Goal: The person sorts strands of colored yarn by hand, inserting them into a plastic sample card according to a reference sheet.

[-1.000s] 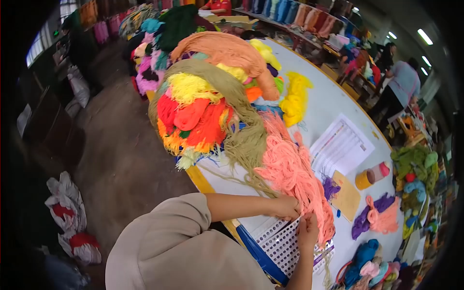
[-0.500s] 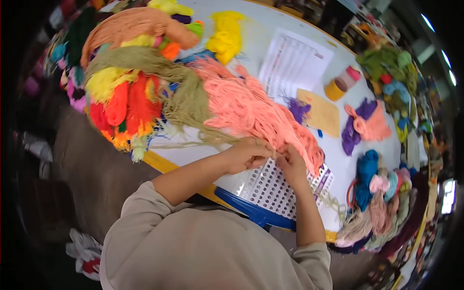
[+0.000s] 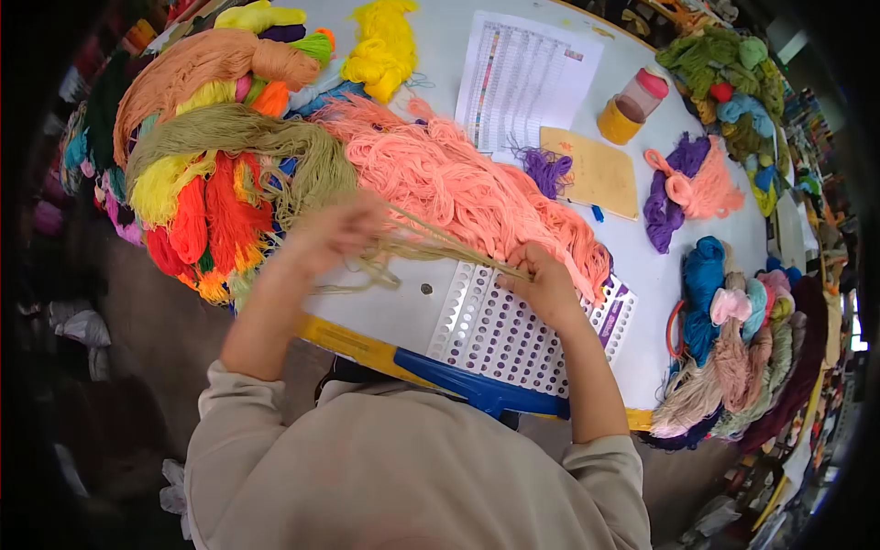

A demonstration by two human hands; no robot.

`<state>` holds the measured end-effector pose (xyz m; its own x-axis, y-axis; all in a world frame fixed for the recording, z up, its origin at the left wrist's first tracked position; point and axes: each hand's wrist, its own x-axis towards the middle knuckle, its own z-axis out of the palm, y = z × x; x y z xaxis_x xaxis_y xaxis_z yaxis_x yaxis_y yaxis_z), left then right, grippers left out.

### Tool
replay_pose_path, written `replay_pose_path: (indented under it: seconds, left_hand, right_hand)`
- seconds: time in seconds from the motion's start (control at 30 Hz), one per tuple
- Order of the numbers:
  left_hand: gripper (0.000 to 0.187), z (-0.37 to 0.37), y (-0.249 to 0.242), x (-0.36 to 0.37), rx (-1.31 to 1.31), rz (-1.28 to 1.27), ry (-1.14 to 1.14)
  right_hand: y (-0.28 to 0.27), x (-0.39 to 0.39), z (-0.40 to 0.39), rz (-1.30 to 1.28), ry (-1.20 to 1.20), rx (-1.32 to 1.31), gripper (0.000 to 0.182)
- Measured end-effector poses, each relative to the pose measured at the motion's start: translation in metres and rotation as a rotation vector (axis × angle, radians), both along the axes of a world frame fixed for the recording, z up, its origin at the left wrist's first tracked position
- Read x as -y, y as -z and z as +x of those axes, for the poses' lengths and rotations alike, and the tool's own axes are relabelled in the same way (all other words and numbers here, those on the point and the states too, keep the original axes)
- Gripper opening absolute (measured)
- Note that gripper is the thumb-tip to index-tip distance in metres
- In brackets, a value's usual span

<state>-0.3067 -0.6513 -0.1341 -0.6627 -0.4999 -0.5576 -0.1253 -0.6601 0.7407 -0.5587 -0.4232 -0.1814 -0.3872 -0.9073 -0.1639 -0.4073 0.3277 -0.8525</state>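
Note:
Olive-green yarn (image 3: 316, 156) lies over the heap on the left, and some of its strands stretch across to my right hand. My right hand (image 3: 543, 282) pinches the ends of these strands above the perforated white card (image 3: 509, 335). Blurred by motion, my left hand (image 3: 344, 229) is over the strands near the olive bundle; whether its fingers grip them is unclear. Salmon-pink yarn (image 3: 440, 188) is spread just beyond both hands. The card, with rows of holes and a purple strip, lies at the table's near edge beside a blue piece (image 3: 477, 385).
Red yarn (image 3: 225, 206) and yellow yarn (image 3: 380, 46) lie to the left and back. Beyond the salmon yarn are a printed sheet (image 3: 522, 82), a tan card (image 3: 591, 170) and a pink-capped container (image 3: 632, 105). Blue yarn (image 3: 703, 293) and other skeins hang at the right edge.
My hands, together over the card before, have moved apart. My left hand has gone left and up, and olive strands now stretch between the hands. The view has shifted slightly.

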Motion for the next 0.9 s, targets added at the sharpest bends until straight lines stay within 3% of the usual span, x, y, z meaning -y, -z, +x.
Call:
replay_pose_path:
  seconds: [0.07, 0.13, 0.2, 0.23, 0.27, 0.33, 0.37, 0.43, 0.6, 0.67, 0.9]
  left_hand:
    - [0.016, 0.057, -0.003, 0.056, -0.329, 0.021, -0.048]
    - [0.014, 0.085, -0.022, 0.067, -0.065, -0.401, -0.469]
    - [0.022, 0.095, -0.022, 0.061, 0.653, -1.448, -0.525]
    - [0.039, 0.099, -0.021, 0.049, 0.634, -1.441, -0.423]
    - [0.052, 0.077, -0.057, 0.013, 0.597, -1.141, -0.230]
    - [0.082, 0.063, -0.039, -0.014, -0.086, -0.862, -0.069]
    - [0.092, 0.047, -0.056, -0.037, -0.257, -0.742, 0.036]
    - [0.101, 0.022, -0.043, -0.056, -0.588, -0.711, 0.145]
    - [0.115, -0.009, -0.047, -0.080, -0.589, -0.878, 0.281]
    - [0.119, -0.010, -0.053, -0.083, -0.348, -1.239, 0.372]
    - [0.126, -0.007, -0.038, -0.083, -0.295, -1.228, 0.399]
  right_hand:
    - [0.000, 0.000, -0.001, 0.073, 0.005, 0.029, 0.027]
    - [-0.002, -0.002, 0.002, 0.058, 0.002, -0.020, 0.027]
    - [-0.003, -0.001, 0.004, 0.015, 0.018, -0.118, 0.027]
    - [0.004, 0.000, 0.004, -0.009, 0.031, -0.125, 0.027]
    - [0.010, 0.001, 0.005, -0.034, 0.032, -0.128, 0.027]
    - [0.007, 0.006, 0.020, -0.112, 0.045, 0.088, 0.017]
    - [-0.005, 0.011, 0.029, -0.177, 0.075, 0.218, 0.013]
    - [-0.035, 0.019, 0.055, -0.313, 0.020, 0.393, 0.012]
    - [-0.098, 0.033, 0.111, -0.412, -0.143, 0.588, 0.027]
    - [-0.093, 0.035, 0.115, -0.357, -0.137, 0.551, 0.025]
    - [-0.077, 0.039, 0.118, -0.359, -0.176, 0.500, 0.007]
